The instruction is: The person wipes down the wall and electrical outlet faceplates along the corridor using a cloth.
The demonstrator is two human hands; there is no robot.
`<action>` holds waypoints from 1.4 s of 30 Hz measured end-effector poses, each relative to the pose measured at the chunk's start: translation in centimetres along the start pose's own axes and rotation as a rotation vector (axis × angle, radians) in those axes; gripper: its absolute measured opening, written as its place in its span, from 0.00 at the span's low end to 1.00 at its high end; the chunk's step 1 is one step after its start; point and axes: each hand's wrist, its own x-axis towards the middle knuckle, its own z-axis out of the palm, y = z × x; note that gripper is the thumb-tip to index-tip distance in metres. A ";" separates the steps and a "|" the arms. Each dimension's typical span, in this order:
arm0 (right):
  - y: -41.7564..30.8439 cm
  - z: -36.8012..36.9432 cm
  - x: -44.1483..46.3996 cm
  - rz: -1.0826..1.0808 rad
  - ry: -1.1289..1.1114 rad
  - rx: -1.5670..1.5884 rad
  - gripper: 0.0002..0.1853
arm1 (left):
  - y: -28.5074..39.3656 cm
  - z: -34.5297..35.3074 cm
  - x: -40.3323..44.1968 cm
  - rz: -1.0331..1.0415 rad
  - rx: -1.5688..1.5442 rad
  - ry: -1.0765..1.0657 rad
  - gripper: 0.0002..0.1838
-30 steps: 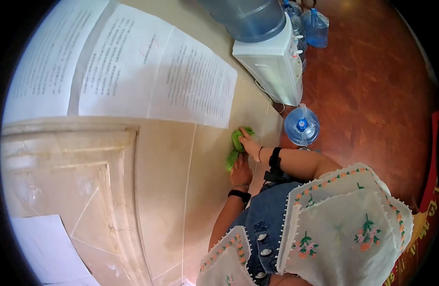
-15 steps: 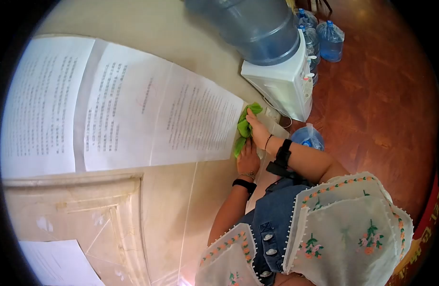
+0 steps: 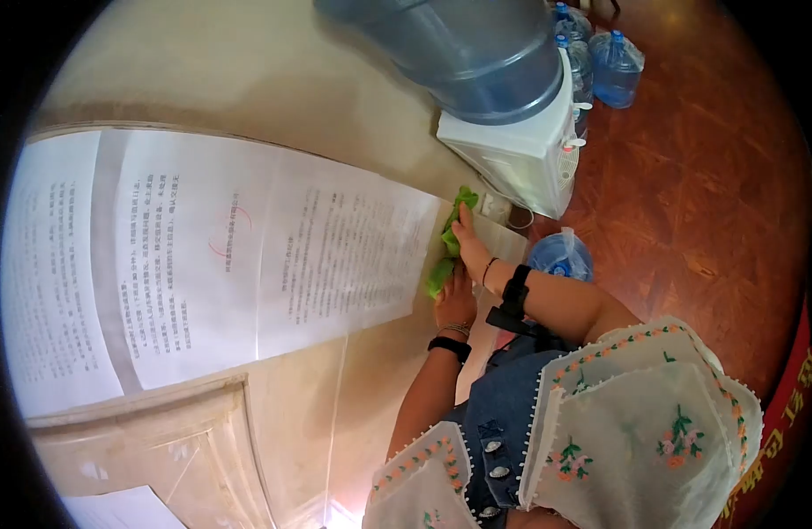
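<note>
A crumpled green cloth [image 3: 449,247] lies along the edge of a wall-mounted sheet of printed paper [image 3: 273,238]. My right hand [image 3: 470,242] is closed on the upper part of the cloth, its thumb toward the top end. Just below it, my left hand [image 3: 457,304] grips the cloth's lower end, its fingertips partly hidden. The two hands are close together. Both wrists wear dark bands.
A white water dispenser [image 3: 520,150] carrying a big blue bottle [image 3: 485,66] stands beyond my hands. A wall socket [image 3: 495,208] with a cord is nearby. More water bottles [image 3: 617,70] and a bagged blue bottle [image 3: 560,257] stand on the reddish floor [image 3: 706,176].
The view has tilted, so the printed sheets appear lower and farther left. Both hands stay on the cloth, with only a slight shift in the picture.
</note>
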 end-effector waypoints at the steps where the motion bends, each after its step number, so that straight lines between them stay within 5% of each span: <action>1: 0.4 -0.2 0.7 0.008 -0.004 -0.001 0.32 | 0.0 0.3 0.3 0.006 0.003 -0.055 0.30; 12: 5.8 -3.8 5.6 0.241 0.149 0.150 0.32 | 0.5 2.3 0.1 0.082 0.062 0.006 0.33; 17: 4.8 -3.4 4.9 0.322 0.254 0.091 0.32 | 0.3 4.0 0.0 -0.065 -0.197 -0.259 0.34; 18: 5.2 -3.7 4.9 0.289 0.270 0.080 0.33 | -0.3 6.5 -0.5 0.068 -0.098 -0.009 0.33; 20: 9.4 -5.6 7.4 0.318 0.211 0.388 0.31 | -0.5 6.5 -0.7 0.011 -0.143 -0.216 0.32; 22: 7.7 -4.9 6.4 0.476 0.404 0.252 0.23 | -0.2 6.8 -1.7 0.019 -0.096 -0.153 0.32; 24: 8.9 -5.1 5.8 0.472 0.324 0.361 0.23 | -0.9 6.4 -2.3 0.016 -0.049 -0.083 0.31; 33: 18.0 -6.5 4.6 0.486 0.192 0.497 0.18 | -1.9 3.3 -7.2 -0.234 -0.452 -0.371 0.32; 36: 20.1 -6.4 4.8 0.464 0.162 0.475 0.14 | -2.9 7.8 -10.6 -0.128 -0.218 -0.109 0.32; 38: 15.7 -3.0 1.0 0.634 0.215 0.411 0.13 | -3.3 8.4 -12.4 -0.149 -0.255 -0.083 0.30; 42: 19.1 -2.7 -0.7 0.631 0.146 0.150 0.13 | -5.2 11.1 -16.5 -0.142 -0.196 -0.003 0.28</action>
